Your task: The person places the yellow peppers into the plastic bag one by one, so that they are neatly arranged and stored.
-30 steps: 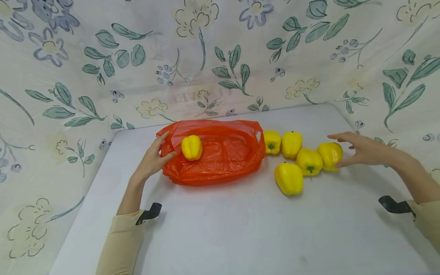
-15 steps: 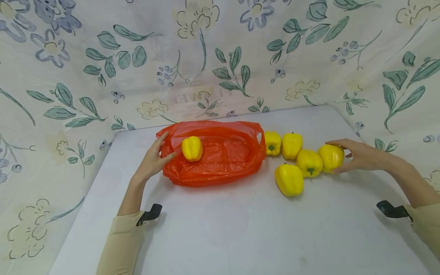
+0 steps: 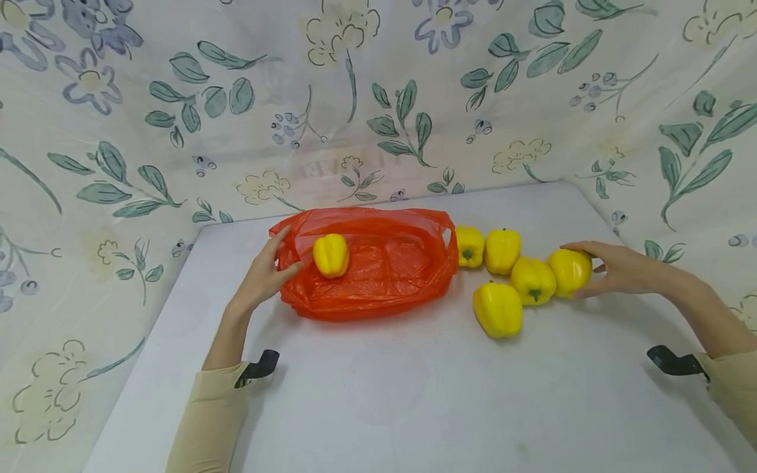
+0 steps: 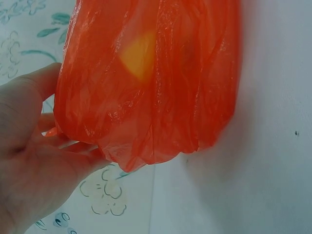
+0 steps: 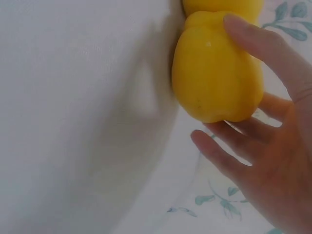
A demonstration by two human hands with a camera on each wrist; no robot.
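Observation:
A red plastic bag (image 3: 378,289) lies with its mouth spread wide, and one yellow bell pepper (image 3: 331,255) sits inside near its left end. My left hand (image 3: 263,272) holds the bag's left edge between thumb and fingers; in the left wrist view the bag (image 4: 146,107) hides some fingertips. At the right, my right hand (image 3: 627,268) grips the rightmost yellow bell pepper (image 3: 569,271), which rests on the table. The right wrist view has the thumb on that pepper's (image 5: 214,73) side and fingers around its far side, partly hidden.
Several more yellow bell peppers stand close together between bag and right hand, the nearest pepper (image 3: 498,309) in front. Another pepper (image 3: 532,280) touches the gripped one. The white table (image 3: 378,394) meets a floral cloth (image 3: 378,98) behind.
My right hand has moved in to the left and closed around the rightmost bell pepper. The left hand keeps its place at the bag's edge.

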